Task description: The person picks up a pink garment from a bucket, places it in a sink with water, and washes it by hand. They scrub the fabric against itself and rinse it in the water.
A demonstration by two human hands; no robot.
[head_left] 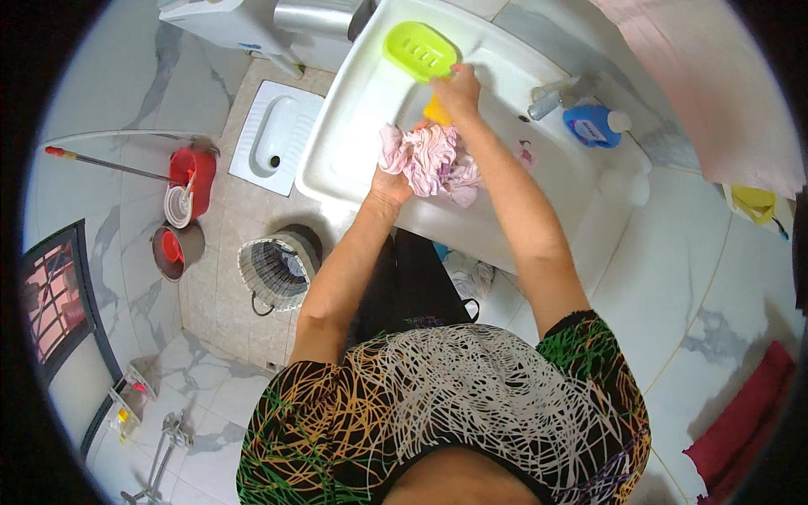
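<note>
This is a bathroom, as the squat toilet [259, 135], white sink [343, 156] and marble-patterned wall tiles [109, 97] show.

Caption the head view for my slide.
Left hand holds pink cloth over the sink; right hand by the green dish.

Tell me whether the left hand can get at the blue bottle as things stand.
Probably not easily: the left hand is holding the pink cloth, and the right forearm lies across the way to the blue bottle.
</note>
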